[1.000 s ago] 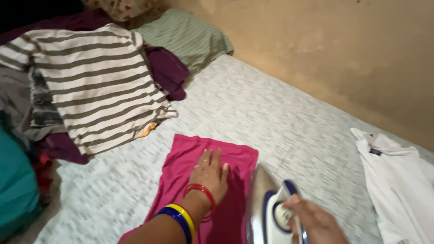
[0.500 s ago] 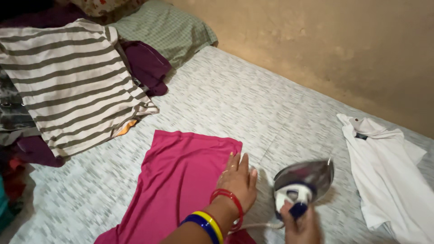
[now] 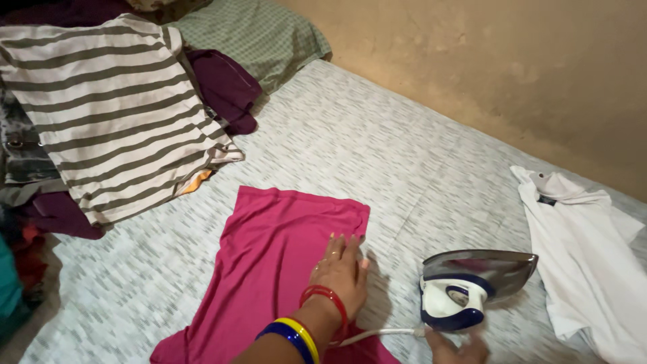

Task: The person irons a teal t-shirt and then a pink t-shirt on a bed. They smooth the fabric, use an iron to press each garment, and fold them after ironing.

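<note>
A pink garment (image 3: 269, 269) lies spread flat on the patterned bed sheet (image 3: 377, 155). My left hand (image 3: 340, 269), with red, yellow and blue bangles on the wrist, rests palm down on the garment's right edge, fingers stretched out. To its right a white and blue clothes iron (image 3: 472, 286) stands tipped back on its heel, its shiny soleplate facing up and away. My right hand (image 3: 458, 349) sits just below the iron's heel at the frame's bottom edge, mostly cut off. The white cord (image 3: 377, 334) runs left from the iron.
A striped brown-and-white shirt (image 3: 114, 114) tops a heap of clothes at the left, with a dark purple garment (image 3: 226, 87) and a green checked pillow (image 3: 259, 34) behind. A white shirt (image 3: 586, 256) lies at the right. A tan wall (image 3: 505, 67) borders the bed.
The iron has come off the pink garment, moved right and been tipped onto its heel. My right hand has dropped from the handle to below the iron. My left hand stays on the garment.
</note>
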